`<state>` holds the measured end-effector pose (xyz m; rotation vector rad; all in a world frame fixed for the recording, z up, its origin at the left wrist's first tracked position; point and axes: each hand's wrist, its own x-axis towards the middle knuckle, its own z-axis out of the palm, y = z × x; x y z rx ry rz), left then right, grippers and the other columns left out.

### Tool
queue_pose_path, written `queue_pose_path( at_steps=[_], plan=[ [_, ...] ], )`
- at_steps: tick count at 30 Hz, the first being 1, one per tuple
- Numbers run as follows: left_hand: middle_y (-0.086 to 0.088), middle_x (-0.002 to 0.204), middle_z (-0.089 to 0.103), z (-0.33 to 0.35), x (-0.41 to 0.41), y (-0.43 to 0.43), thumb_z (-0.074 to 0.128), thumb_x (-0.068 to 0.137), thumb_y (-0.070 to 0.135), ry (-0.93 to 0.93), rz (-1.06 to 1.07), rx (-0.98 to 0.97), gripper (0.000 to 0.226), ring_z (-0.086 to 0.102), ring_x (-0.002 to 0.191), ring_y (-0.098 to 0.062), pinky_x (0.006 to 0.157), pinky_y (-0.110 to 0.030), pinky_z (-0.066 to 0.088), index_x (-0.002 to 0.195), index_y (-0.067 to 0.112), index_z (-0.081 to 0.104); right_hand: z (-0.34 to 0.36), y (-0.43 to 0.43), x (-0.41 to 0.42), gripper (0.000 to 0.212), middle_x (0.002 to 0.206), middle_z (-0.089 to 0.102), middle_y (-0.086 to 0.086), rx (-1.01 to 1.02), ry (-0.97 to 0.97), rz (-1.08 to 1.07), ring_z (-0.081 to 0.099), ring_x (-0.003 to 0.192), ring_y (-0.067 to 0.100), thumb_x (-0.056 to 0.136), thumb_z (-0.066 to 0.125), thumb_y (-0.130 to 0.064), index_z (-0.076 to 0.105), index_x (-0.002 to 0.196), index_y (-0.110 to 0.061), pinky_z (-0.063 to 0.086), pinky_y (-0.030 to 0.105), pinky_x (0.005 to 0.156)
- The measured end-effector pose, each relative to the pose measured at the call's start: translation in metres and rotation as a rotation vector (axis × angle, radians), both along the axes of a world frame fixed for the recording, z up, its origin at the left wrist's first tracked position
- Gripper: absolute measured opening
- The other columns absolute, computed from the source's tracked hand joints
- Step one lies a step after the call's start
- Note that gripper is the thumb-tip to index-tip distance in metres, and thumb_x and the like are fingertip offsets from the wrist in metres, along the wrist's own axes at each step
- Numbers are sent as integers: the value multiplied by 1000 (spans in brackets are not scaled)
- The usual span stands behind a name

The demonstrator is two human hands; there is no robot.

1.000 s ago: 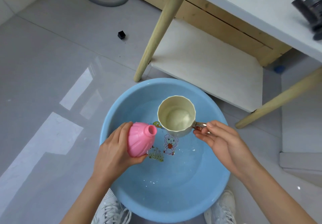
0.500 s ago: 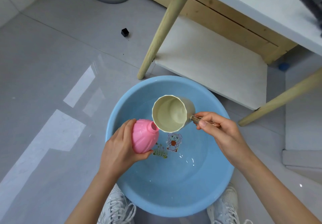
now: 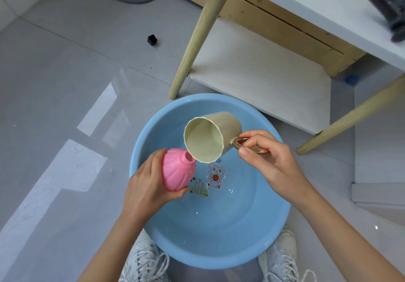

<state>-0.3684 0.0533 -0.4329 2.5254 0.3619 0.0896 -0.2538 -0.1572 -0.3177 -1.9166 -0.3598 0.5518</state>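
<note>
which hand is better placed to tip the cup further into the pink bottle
Right. The right hand pinches the cup by its handle, rim tilted at the mouth of the pink bottle. The left hand grips the bottle over the basin.

Glossy grey floor reflects bright light beside a white table with wooden legs and low shelf.

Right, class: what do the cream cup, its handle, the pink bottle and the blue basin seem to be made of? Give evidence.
Cream cup: probably matte plastic, thin faceted wall, dull surface.
Handle: metal or metallised plastic, mirror-like rose-gold shine.
Pink bottle: moulded plastic, ribbed, soft sheen.
Blue basin: glossy plastic, smooth with highlights.
</note>
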Motion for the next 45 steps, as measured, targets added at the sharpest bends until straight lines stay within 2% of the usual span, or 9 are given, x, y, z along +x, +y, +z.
queue_pose_path(
  at_steps=[5,10,17,27,37,45],
  plan=[
    [-4,114,62,0,0,-1,88,43,54,-12,1,-1,100,65,87,-29,66,-34,53,123,14,45,-1,0,0,19,107,59,1,22,-59,17,60,98,9,79,61,-39,65,77,-20,42,13,85],
    [-5,113,63,1,0,-1,88,42,53,-10,9,0,99,66,86,-29,65,-33,53,122,12,46,0,0,-1,16,108,58,0,28,-86,22,61,98,10,79,61,-40,64,77,-24,43,15,86],
    [-5,113,63,1,0,-1,90,42,52,-16,7,-2,100,66,86,-29,65,-33,53,122,12,46,2,1,-3,14,109,56,3,1,-160,46,59,102,11,81,60,-38,62,78,-25,42,12,85],
    [-3,113,62,2,0,-1,89,43,52,-24,10,-10,99,65,86,-28,64,-32,52,123,14,45,6,1,-6,20,111,54,4,-63,-285,89,58,108,12,84,59,-35,62,79,-15,39,7,87],
    [-4,113,63,3,0,-1,88,44,55,-33,10,-16,98,65,87,-29,65,-33,53,123,16,43,10,4,-8,22,112,53,4,-90,-357,112,57,110,15,85,59,-31,61,78,-10,39,9,88],
    [-4,113,63,3,0,-1,89,43,52,-24,9,-15,99,65,86,-29,65,-34,53,123,15,44,11,4,-10,21,112,52,5,-97,-390,125,57,107,11,85,59,-29,61,77,-9,40,9,85]
  ],
)
